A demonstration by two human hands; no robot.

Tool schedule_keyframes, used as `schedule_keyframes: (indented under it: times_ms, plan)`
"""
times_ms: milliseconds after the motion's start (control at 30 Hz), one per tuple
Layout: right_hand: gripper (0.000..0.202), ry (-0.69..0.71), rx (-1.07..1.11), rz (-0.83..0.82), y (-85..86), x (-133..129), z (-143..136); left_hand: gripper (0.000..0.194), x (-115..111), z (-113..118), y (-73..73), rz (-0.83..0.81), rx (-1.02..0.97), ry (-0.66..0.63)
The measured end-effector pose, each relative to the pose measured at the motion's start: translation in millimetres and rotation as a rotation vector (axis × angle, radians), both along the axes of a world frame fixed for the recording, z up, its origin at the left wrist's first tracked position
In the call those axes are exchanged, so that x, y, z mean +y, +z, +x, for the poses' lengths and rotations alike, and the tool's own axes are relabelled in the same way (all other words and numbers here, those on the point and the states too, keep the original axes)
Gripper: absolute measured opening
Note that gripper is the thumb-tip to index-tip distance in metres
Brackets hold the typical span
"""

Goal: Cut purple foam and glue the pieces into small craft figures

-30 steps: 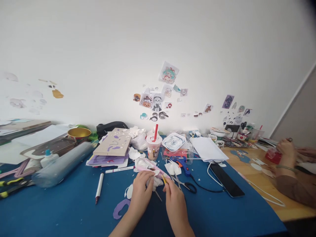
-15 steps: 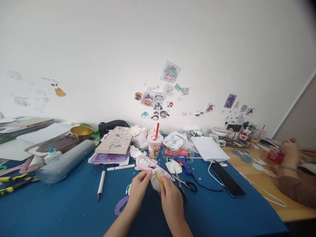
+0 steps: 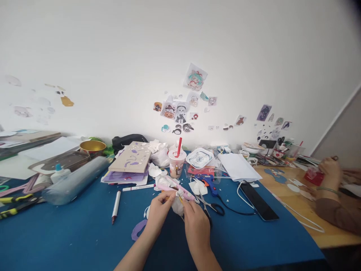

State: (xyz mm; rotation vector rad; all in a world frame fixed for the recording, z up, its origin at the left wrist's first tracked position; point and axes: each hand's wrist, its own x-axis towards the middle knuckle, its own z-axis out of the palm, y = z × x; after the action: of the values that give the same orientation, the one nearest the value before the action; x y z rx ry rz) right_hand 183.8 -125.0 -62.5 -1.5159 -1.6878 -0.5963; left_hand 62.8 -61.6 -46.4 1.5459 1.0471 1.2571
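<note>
My left hand (image 3: 160, 209) pinches the upper side of a crumpled white wad (image 3: 177, 207) that looks like tissue or soft paper. From the other side, my right hand (image 3: 196, 222) is closed around a thin yellow stick (image 3: 181, 198), its tip against the top of the wad. The fingers hide most of the stick. Just behind the hands lies a pink tube-like piece (image 3: 184, 193). Black-handled scissors (image 3: 217, 209) rest to the right of my right hand, partly covered by it. A purple paper ring (image 3: 138, 229) is beside my left forearm.
Behind the hands stands a drink cup (image 3: 176, 165) with a red straw. A blue glue gun (image 3: 212, 184) and a phone (image 3: 261, 201) with a white cable lie to the right. At left are a marker (image 3: 116, 207) and a clear roll (image 3: 76, 180). Another person's hand (image 3: 330, 173) is at far right.
The yellow stick has tilted, and less of it shows. My right hand has turned slightly, with its fingertips closer to the left hand at the top of the wad. The view has shifted slightly.
</note>
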Motion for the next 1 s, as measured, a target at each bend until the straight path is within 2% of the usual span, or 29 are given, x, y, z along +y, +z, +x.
schedule_keyframes:
  times_ms: [133,300,400,600,800,1000]
  plan:
    - [0.032,0.108,0.139,0.005,4.5,-3,6,0.023,-1,1,0.8,0.001,0.005,0.002]
    - [0.028,0.239,0.352,-0.088,8.5,-6,11,0.023,-3,3,4.6,0.016,0.023,-0.015]
    - [0.027,0.272,0.394,-0.137,7.0,-6,14,0.021,-3,2,5.4,0.03,0.055,-0.027]
    - [0.023,0.36,0.366,-0.174,3.7,-4,26,0.018,-4,1,5.8,0.026,0.086,-0.043]
    - [0.025,0.302,0.159,-0.03,13.3,-10,33,0.018,-9,2,9.9,0.055,0.085,-0.045]
    - [0.026,0.312,0.091,0.044,20.0,-22,41,0.012,-20,12,10.1,0.204,0.017,-0.1]
